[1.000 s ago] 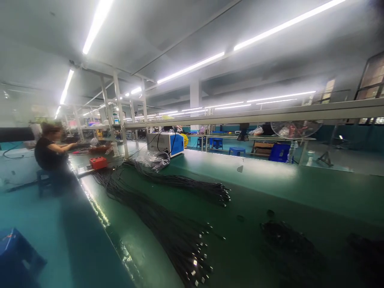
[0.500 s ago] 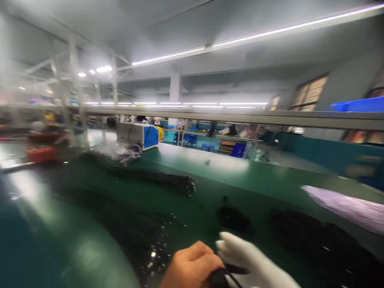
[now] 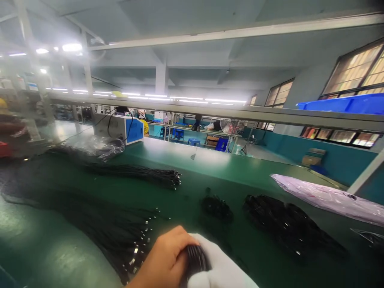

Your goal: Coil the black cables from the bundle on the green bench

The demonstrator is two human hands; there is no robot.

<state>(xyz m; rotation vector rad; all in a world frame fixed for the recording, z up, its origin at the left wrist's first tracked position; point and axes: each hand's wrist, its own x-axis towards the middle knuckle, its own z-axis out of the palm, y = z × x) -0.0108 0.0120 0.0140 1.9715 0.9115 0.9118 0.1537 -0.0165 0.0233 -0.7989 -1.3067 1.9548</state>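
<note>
At the bottom centre, my bare left hand (image 3: 166, 256) is closed around a coiled black cable (image 3: 196, 258), its thumb and fingers pressed on the loops. My right hand (image 3: 220, 260), in a white glove, wraps the same coil from the other side. The lower part of the coil is out of frame. Left of my hands, a spread of loose black cables (image 3: 102, 224) with small shiny connector ends lies on the green table (image 3: 168, 204). Just beyond them is a small coiled cable (image 3: 216, 207). A larger heap of black coiled cables (image 3: 288, 224) lies to the right.
Farther back lies another cable bundle (image 3: 144, 174), beside clear plastic wrap (image 3: 105, 147) and a blue-and-grey machine (image 3: 133, 130). A pinkish plastic bag (image 3: 324, 196) rests at the right. A long rail (image 3: 210, 110) crosses above the table, with a blue bin (image 3: 348, 105) on it.
My view has turned to the right, so the scene sits farther left. My hands have come together around the coil, the gloved one now wrapped against it.
</note>
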